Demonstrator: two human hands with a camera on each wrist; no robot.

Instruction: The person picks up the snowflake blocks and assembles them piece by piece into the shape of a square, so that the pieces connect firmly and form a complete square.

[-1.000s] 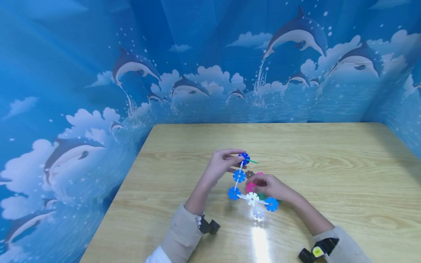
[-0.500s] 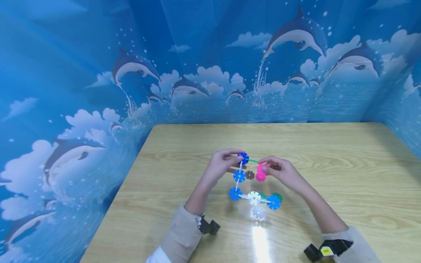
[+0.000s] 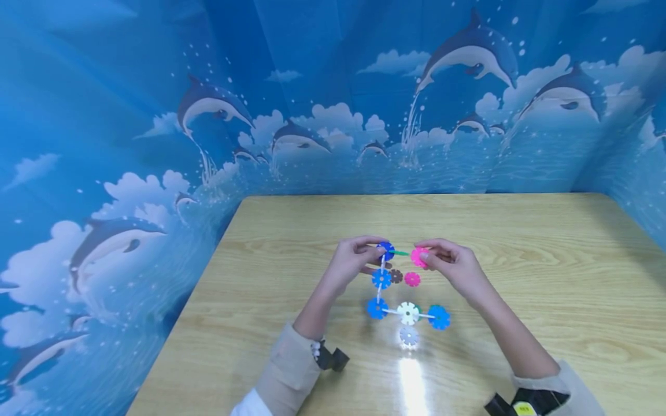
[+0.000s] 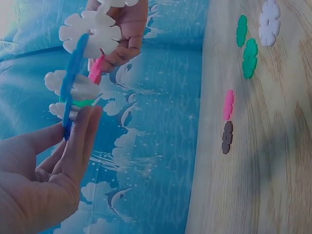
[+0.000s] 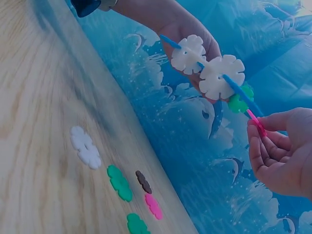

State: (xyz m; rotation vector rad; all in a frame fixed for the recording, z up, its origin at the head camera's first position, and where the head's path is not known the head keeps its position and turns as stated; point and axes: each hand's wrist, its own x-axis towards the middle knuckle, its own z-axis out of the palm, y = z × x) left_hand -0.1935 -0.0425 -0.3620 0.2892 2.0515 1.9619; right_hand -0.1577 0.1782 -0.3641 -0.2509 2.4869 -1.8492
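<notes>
Between right fingers (image 5: 256, 150), pink disc (image 3: 418, 256); between left fingers (image 4: 75, 152), dark-blue disc (image 3: 388, 248).

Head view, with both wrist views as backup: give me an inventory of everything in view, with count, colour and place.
Backdrop: 1, blue with dolphins, behind the table
Table: 1, pale wood grain, below the hands
Chain's blue discs: 4, blue, one darker
Chain's white discs: count unclear, several edge-on, white, between the blue ones
Chain's green disc: 1, green, beside the darker blue one
Raised pink disc: 1, pink, beside that green one
Loose pink disc: 1, pink, on table
Brown disc: 1, brown, on table
Loose white disc: 1, white, on table
Loose green discs: 2, green, on table
Wrist devices: 2, black, one per wrist
Sleeves: 2, beige, on forearms
Left hand: 1, bare, pinching the darker blue disc
Right hand: 1, bare, pinching the raised pink disc
</notes>
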